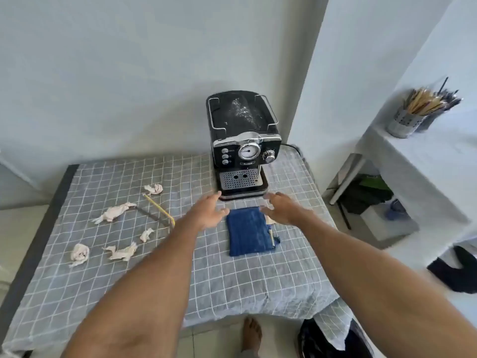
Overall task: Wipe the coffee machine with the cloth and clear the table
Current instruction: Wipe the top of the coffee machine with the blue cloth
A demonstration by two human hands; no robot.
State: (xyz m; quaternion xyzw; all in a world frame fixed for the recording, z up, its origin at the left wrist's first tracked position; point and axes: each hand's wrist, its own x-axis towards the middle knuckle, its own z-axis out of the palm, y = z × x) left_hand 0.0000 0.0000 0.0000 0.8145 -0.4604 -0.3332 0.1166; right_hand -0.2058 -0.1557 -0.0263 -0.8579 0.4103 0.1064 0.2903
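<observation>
A black coffee machine (244,140) stands at the back of the table, with white powder spilled on its top. In front of it a folded blue cloth (247,232) lies flat on the checked tablecloth (232,285). My left hand (209,213) hovers open just left of the cloth's far edge. My right hand (282,209) hovers open just right of that edge. Neither hand holds anything. Several crumpled paper scraps (116,211) lie on the left half of the table, along with a yellow-handled stick (158,209).
A wall corner rises right behind the machine, and its cord (293,147) runs off to the right. A white shelf at the right carries a metal utensil holder (405,121). A dark bag (325,342) and my bare foot (251,334) are on the floor by the table's front edge.
</observation>
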